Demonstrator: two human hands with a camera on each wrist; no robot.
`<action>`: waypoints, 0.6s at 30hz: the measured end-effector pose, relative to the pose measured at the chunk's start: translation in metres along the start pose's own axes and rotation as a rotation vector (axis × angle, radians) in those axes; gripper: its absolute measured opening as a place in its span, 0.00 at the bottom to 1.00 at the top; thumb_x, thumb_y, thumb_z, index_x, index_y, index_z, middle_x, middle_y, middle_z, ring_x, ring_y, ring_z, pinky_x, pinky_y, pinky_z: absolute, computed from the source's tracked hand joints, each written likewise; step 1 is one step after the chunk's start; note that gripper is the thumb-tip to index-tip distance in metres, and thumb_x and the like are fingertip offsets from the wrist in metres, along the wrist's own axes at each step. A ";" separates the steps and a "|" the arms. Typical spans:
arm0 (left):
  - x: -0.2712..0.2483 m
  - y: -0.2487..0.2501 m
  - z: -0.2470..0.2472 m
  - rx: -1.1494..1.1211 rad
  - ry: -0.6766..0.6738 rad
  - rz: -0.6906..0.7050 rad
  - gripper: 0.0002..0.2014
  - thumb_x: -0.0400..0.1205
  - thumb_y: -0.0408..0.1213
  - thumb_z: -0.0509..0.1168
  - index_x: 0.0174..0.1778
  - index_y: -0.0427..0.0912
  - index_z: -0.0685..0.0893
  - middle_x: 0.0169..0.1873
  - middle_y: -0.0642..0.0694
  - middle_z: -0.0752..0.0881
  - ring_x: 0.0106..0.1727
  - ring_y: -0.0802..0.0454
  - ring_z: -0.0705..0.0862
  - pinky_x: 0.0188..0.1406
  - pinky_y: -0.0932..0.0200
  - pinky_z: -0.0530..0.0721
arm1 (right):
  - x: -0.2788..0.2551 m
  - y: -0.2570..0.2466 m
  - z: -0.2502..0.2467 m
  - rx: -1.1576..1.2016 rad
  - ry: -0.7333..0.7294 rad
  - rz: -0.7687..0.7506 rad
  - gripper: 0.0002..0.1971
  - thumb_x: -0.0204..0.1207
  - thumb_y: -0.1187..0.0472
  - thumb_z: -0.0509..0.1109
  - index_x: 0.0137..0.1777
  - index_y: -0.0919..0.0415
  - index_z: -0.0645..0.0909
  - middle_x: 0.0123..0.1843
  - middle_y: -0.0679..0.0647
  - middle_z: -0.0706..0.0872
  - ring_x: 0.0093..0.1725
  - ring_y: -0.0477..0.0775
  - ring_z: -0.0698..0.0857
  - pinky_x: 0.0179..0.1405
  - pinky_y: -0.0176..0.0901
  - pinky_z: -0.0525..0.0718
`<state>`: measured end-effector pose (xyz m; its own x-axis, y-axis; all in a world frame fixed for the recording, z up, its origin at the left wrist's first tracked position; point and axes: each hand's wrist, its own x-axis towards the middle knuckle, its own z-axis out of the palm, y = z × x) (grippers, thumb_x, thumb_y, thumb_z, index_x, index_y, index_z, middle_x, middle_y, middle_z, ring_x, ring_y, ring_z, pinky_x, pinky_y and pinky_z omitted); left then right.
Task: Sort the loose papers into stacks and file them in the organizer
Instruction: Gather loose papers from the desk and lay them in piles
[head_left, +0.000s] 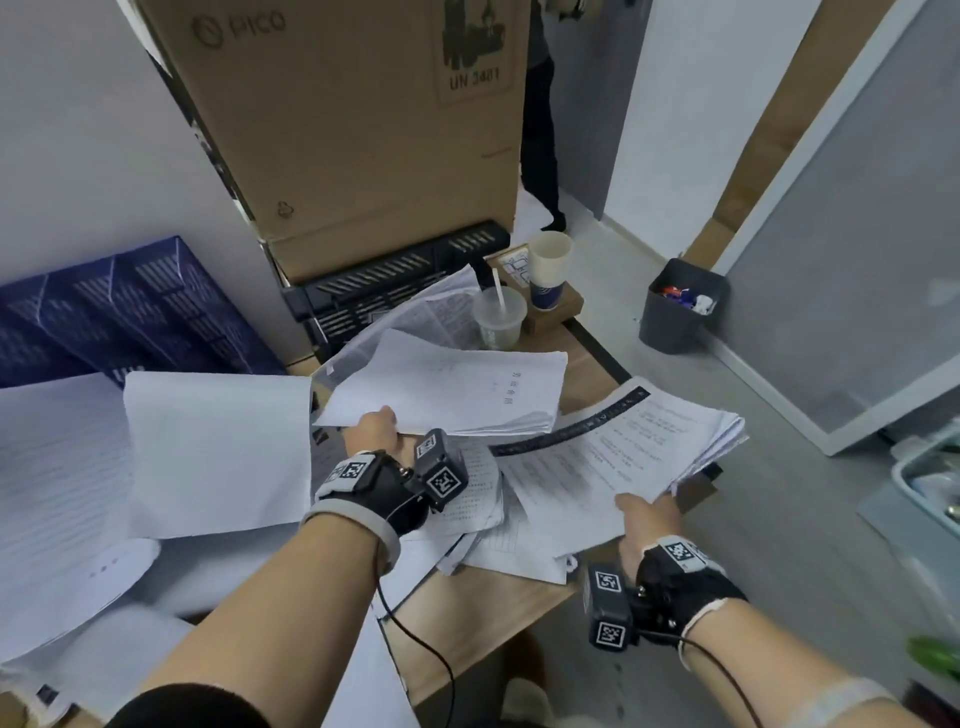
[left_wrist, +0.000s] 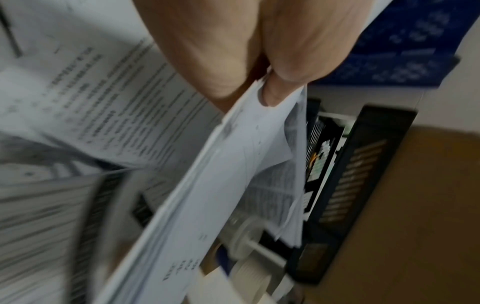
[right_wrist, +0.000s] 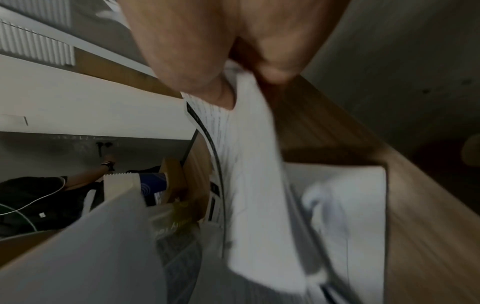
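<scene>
White loose sheets (head_left: 208, 452) lie spread over the left part of the wooden surface (head_left: 483, 608), in front of a dark blue slotted tray (head_left: 130, 306) leaning by the wall. Just right of them, the left hand (head_left: 375, 427) holds a thick white stack of papers (head_left: 457, 389) by its near corner; the left wrist view shows the thumb on top and the fingers (left_wrist: 270, 96) curled beneath, pinching the bundle clear of the mess below. Behind that stack stands the black slotted metal organizer (head_left: 395, 275), under a big brown cardboard box (head_left: 358, 114), with printed pages already spilling out of its lower tier. A clear plastic cup with a straw (head_left: 498, 317) and a cream-and-blue paper cup (head_left: 548, 270) stand just beside the organizer's right end. Farther right, the right hand (head_left: 649, 517) grips a second printed stack with a black header band (head_left: 623, 447), thumb on top and fingers under it, lifted above a scattered heap of printed sheets (head_left: 483, 519).

By my reading, sorting is in hand: two bundles are separated, neither filed. Next, each wants squaring, then sliding flat into an organizer tier, steering clear of the cups, which look easy to tip.
</scene>
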<state>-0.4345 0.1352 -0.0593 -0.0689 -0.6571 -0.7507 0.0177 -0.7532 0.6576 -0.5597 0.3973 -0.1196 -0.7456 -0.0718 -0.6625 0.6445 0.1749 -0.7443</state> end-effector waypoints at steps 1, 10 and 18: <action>-0.011 -0.008 0.005 0.057 -0.042 0.027 0.15 0.84 0.30 0.60 0.67 0.31 0.78 0.57 0.33 0.87 0.57 0.35 0.87 0.48 0.51 0.84 | -0.007 0.001 0.006 0.043 -0.069 0.013 0.22 0.78 0.74 0.64 0.71 0.61 0.74 0.63 0.58 0.85 0.54 0.62 0.85 0.57 0.53 0.83; -0.051 -0.073 0.019 0.173 -0.450 -0.309 0.12 0.85 0.28 0.62 0.62 0.27 0.77 0.46 0.28 0.91 0.45 0.31 0.92 0.37 0.45 0.93 | -0.026 0.003 0.038 0.264 -0.296 0.080 0.22 0.75 0.80 0.63 0.66 0.63 0.79 0.56 0.67 0.89 0.54 0.70 0.89 0.58 0.69 0.85; -0.049 -0.098 0.002 0.645 -0.633 -0.467 0.12 0.87 0.36 0.61 0.47 0.29 0.82 0.28 0.38 0.83 0.28 0.47 0.81 0.25 0.61 0.81 | -0.023 0.014 0.037 0.262 -0.331 0.209 0.17 0.78 0.71 0.65 0.67 0.70 0.79 0.64 0.73 0.85 0.54 0.69 0.87 0.51 0.59 0.87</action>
<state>-0.4352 0.2408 -0.0866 -0.4503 -0.0232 -0.8926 -0.6746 -0.6461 0.3571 -0.5275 0.3651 -0.1175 -0.5290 -0.3780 -0.7597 0.8275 -0.0316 -0.5605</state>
